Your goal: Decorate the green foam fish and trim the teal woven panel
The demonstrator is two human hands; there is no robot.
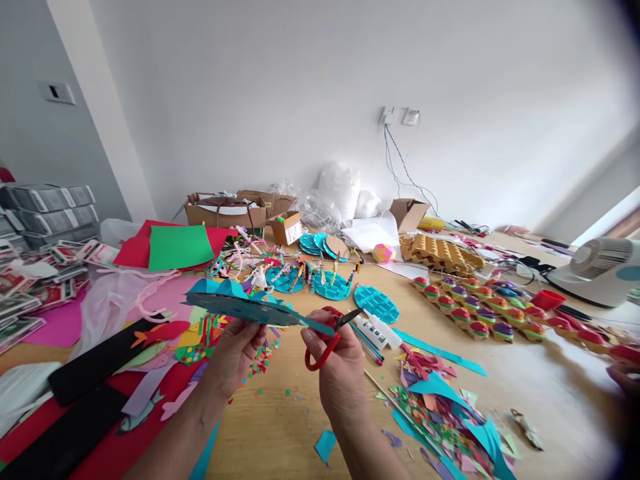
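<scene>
My left hand (244, 348) is closed on the near edge of a blue paper-covered disc (240, 308), held tilted and almost edge-on above the table. Wavy blue paper stands up along its far side, and its underside looks dark. In my right hand (340, 363) are red-handled scissors (314, 365), their dark blades pointing up and to the right. A narrow blue paper strip (320, 325) runs from the disc to my right thumb and fingers, which pinch its end. Whether the blades are fully closed is hard to make out.
Blue discs (377, 304) lie beyond my hands. Paper scraps (435, 420) cover the right front, near a glue bottle (376, 331). Painted egg-carton pieces (480, 307) and a white fan (595, 267) stand right. Paper fish (163, 332) lie left. Another person's hand (625, 377) shows far right.
</scene>
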